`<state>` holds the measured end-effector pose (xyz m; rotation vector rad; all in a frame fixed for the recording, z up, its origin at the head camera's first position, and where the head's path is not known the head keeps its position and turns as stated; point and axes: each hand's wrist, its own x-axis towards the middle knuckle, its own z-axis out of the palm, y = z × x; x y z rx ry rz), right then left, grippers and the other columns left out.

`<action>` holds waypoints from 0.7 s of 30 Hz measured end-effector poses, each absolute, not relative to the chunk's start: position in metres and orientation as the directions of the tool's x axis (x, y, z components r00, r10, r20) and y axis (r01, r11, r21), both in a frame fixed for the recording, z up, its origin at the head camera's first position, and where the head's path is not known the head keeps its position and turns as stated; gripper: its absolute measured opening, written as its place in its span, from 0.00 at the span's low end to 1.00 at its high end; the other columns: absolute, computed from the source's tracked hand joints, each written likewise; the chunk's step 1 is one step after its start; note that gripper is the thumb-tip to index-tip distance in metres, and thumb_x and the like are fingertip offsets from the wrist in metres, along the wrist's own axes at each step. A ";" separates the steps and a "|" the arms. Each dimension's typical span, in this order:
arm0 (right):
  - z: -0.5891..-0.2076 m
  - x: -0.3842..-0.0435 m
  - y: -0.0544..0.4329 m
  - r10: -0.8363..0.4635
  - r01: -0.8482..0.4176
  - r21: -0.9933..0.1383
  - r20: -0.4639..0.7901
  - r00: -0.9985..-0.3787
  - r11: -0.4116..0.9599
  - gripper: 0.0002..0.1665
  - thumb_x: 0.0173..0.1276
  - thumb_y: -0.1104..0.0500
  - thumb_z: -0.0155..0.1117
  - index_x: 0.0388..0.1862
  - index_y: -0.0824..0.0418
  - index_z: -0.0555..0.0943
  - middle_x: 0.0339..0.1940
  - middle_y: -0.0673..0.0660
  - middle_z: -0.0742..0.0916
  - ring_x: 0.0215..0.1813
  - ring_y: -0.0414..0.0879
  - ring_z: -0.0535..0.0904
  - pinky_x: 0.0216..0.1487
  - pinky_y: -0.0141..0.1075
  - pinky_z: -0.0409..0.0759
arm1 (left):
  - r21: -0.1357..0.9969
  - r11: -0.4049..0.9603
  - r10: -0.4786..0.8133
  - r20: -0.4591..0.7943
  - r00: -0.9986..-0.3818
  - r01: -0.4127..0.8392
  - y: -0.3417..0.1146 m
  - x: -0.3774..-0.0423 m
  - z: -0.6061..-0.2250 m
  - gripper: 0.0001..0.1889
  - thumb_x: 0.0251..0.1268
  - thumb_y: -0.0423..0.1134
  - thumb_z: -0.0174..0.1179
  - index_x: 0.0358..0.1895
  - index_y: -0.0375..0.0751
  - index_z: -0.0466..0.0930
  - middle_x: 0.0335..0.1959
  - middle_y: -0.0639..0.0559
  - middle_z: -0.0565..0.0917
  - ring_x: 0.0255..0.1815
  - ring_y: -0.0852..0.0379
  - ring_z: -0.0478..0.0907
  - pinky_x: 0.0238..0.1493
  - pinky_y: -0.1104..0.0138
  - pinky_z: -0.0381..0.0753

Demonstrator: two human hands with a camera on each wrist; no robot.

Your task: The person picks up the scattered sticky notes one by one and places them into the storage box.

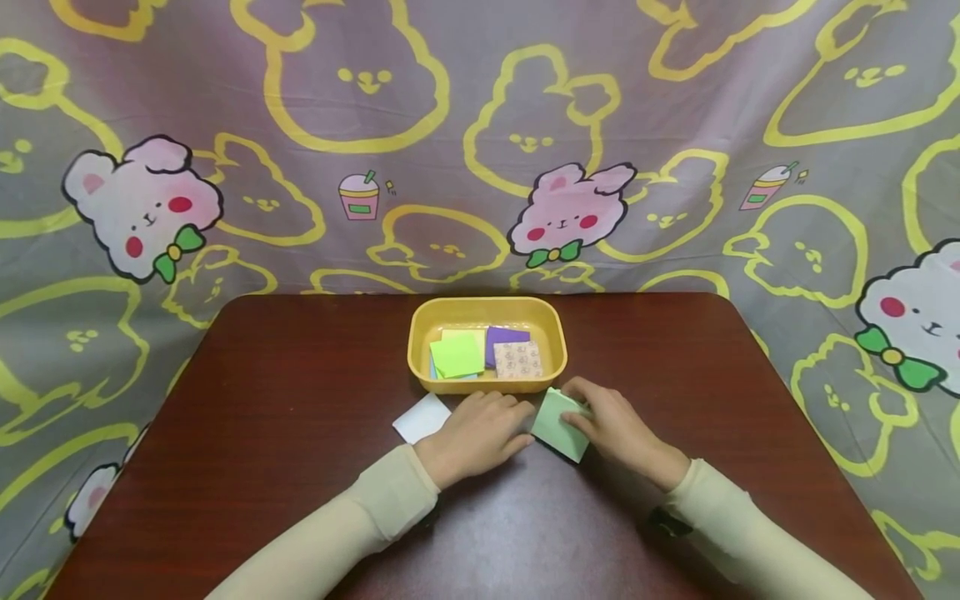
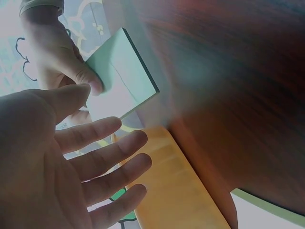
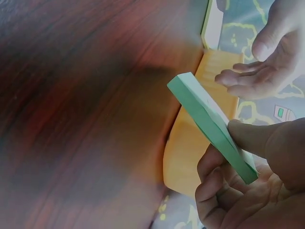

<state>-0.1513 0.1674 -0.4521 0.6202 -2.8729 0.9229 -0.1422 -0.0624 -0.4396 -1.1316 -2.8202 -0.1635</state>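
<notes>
My right hand (image 1: pixel 618 421) pinches a pale green sticky-note pad (image 1: pixel 558 429) between thumb and fingers, just in front of the yellow tray (image 1: pixel 487 387). The right wrist view shows the pad's thick green edge, with the thumb on its face and curled fingers behind. Close beside the pad is my left hand (image 1: pixel 480 433), its fingers extended and parted in the left wrist view, holding nothing. A whitish sticky-note pad (image 1: pixel 420 419) lies on the table to the left of this hand, partly covered by it in the head view; a green edge shows on it in the left wrist view.
Inside the tray are a lime-green pad (image 1: pixel 459 354), a purple pad (image 1: pixel 506 335), a patterned tan pad (image 1: pixel 517 360) and parts of other pads. The dark brown table (image 1: pixel 300 467) reaches back to a curtain (image 1: pixel 480 250) with cartoon prints.
</notes>
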 end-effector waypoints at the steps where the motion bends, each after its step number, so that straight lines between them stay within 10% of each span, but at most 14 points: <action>1: -0.451 -0.151 0.168 -0.356 -0.395 -0.546 0.181 -0.917 0.739 0.12 0.63 0.63 0.73 0.43 0.56 0.82 0.35 0.48 0.87 0.33 0.40 0.77 0.35 0.33 0.74 | 0.062 0.718 0.683 0.133 -0.718 0.694 -0.062 -0.143 -0.440 0.14 0.71 0.54 0.61 0.50 0.50 0.82 0.37 0.56 0.86 0.40 0.55 0.82 0.40 0.63 0.75; 21: -0.440 -0.155 0.177 -0.349 -0.412 -0.536 0.221 -0.911 0.737 0.12 0.63 0.65 0.73 0.44 0.58 0.81 0.36 0.51 0.89 0.35 0.42 0.79 0.38 0.37 0.76 | 0.051 0.719 0.680 0.153 -0.717 0.693 -0.060 -0.145 -0.440 0.15 0.70 0.53 0.61 0.51 0.49 0.82 0.40 0.56 0.87 0.43 0.54 0.83 0.45 0.61 0.78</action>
